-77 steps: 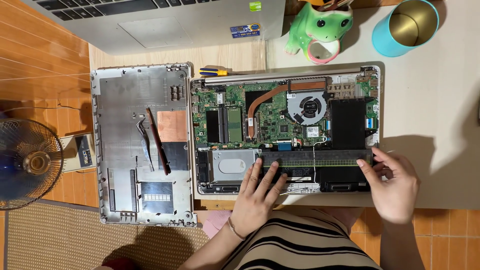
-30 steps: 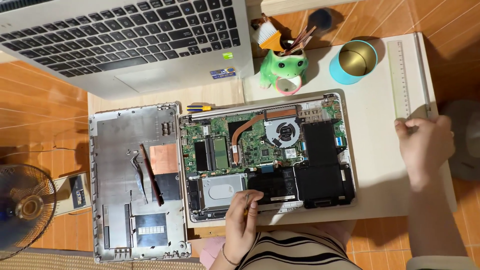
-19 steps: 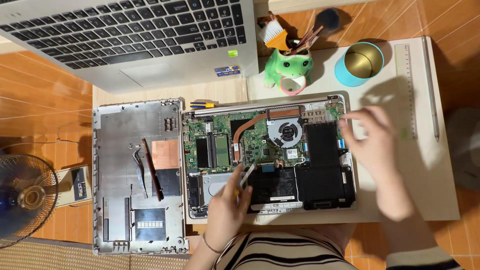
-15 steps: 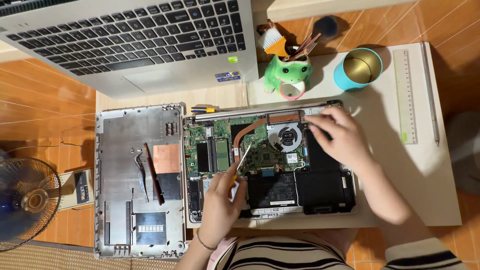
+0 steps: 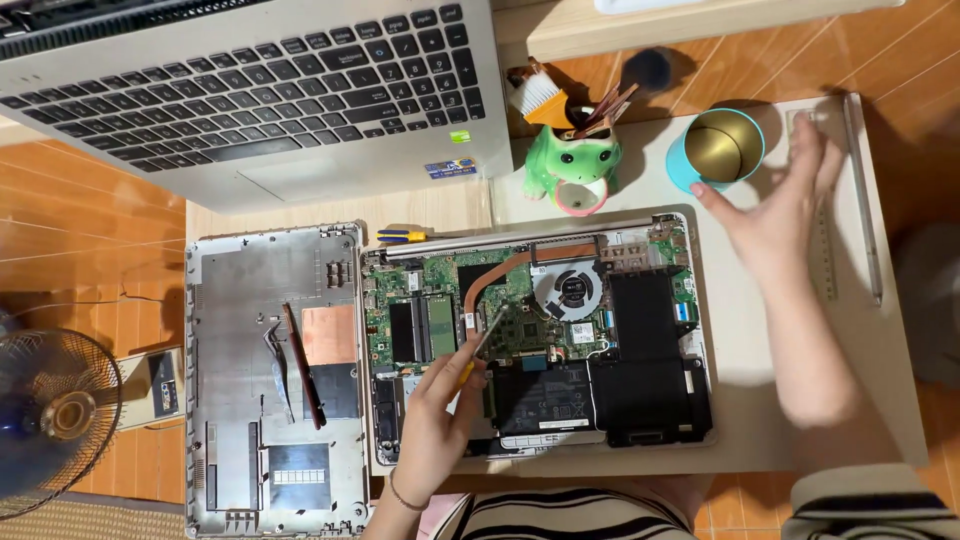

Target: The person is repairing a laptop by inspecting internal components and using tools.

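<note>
Our left hand (image 5: pixel 432 420) holds a small screwdriver (image 5: pixel 478 345) with a yellow handle, fingers closed around it. Its metal tip points at the green circuit board (image 5: pixel 520 320) inside the opened laptop (image 5: pixel 690 440), near the round fan (image 5: pixel 568 290). Our right hand (image 5: pixel 785 215) is spread open and holds nothing. It hovers over the table beside the teal cup (image 5: pixel 718 150). The laptop's grey bottom cover (image 5: pixel 270 380) lies just to the left.

Pale beige tabletop (image 5: pixel 745 420): opened grey laptop chassis (image 5: pixel 535 345), teal cylindrical tin (image 5: pixel 715 150), green ceramic frog holder (image 5: pixel 572 168), clear plastic ruler (image 5: pixel 825 250).
</note>
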